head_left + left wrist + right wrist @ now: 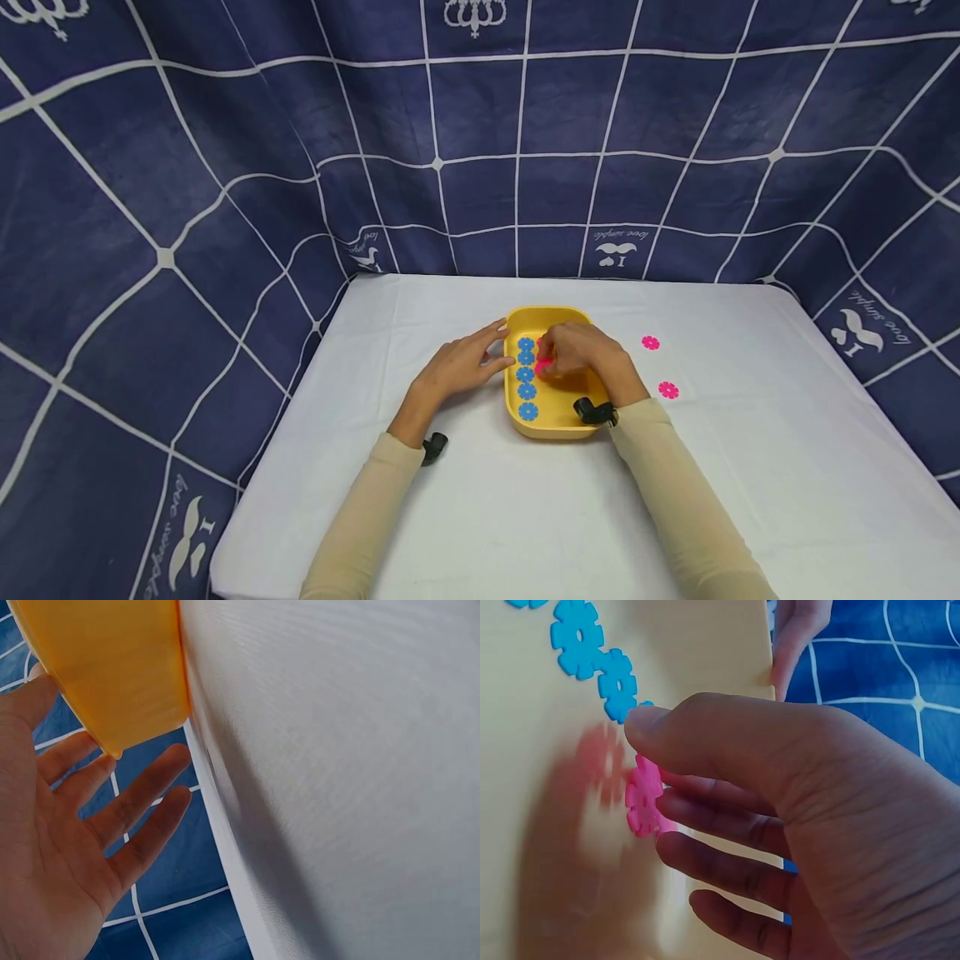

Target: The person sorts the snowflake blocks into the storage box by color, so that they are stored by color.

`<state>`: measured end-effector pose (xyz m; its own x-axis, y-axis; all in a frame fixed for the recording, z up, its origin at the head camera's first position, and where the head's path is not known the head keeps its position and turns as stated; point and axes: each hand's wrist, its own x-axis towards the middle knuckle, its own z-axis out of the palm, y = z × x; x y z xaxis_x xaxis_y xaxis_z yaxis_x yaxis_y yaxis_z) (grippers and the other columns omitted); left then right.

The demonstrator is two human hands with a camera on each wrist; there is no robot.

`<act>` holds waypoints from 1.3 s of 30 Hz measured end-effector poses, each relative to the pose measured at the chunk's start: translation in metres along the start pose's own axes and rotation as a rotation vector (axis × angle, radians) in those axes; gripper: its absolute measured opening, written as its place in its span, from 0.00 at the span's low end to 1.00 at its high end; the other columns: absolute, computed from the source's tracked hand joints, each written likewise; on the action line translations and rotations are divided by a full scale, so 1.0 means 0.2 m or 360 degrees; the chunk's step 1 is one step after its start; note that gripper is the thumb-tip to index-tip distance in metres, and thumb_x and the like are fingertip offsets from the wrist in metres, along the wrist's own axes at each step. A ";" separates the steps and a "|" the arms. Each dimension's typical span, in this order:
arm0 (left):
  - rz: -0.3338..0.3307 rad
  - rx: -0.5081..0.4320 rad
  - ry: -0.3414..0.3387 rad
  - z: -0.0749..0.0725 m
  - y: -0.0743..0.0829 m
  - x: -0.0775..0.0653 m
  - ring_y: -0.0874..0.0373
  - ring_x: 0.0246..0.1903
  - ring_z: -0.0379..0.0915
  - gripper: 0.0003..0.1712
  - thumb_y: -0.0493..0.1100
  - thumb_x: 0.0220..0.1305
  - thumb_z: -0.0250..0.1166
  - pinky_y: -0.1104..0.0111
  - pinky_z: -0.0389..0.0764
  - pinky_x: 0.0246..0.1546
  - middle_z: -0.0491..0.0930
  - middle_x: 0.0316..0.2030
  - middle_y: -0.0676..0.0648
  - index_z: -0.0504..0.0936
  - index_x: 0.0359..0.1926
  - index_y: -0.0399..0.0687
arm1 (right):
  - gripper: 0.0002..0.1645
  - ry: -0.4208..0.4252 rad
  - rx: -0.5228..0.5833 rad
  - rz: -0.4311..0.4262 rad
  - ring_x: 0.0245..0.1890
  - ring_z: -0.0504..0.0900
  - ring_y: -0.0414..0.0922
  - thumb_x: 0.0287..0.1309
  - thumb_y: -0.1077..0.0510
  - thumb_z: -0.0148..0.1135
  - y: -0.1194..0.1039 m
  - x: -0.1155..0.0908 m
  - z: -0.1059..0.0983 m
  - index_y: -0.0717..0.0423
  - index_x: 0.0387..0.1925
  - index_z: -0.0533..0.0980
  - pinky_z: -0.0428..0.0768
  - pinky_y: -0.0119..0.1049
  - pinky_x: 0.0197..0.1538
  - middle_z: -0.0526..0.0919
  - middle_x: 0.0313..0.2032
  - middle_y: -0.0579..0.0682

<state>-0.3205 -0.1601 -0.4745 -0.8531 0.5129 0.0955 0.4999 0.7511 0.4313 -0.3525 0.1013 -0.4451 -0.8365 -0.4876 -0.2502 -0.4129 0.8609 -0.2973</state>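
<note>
A yellow tray (553,432) stands on the white table, with several blue notched discs (527,391) in a column along its left side. My right hand (573,346) is inside the tray, pinching a pink notched disc (643,796) with its fingertips; the disc stands on edge above the tray floor. Part of another pink disc (540,342) shows beside the fingers. My left hand (461,358) is at the tray's left wall, fingers spread and fairly straight, with fingertips touching the yellow side (112,675).
Two pink discs, a far one (650,342) and a nearer one (668,390), lie on the white tablecloth (510,517) right of the tray. A dark blue curtain (562,108) with white lines hangs behind and at both sides of the table.
</note>
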 end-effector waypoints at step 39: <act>-0.0033 -0.0008 -0.0026 0.00 0.00 -0.01 0.59 0.56 0.84 0.42 0.71 0.78 0.57 0.50 0.81 0.63 0.57 0.84 0.59 0.67 0.83 0.58 | 0.16 -0.0078 -0.0189 -0.0045 0.39 0.79 0.45 0.55 0.43 0.82 -0.03 0.04 0.03 0.42 0.42 0.88 0.82 0.43 0.50 0.84 0.35 0.41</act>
<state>-0.3193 -0.1606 -0.4738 -0.8606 0.5042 0.0719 0.4816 0.7594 0.4375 -0.3538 0.0912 -0.4501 -0.8066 -0.5157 -0.2887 -0.4780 0.8565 -0.1945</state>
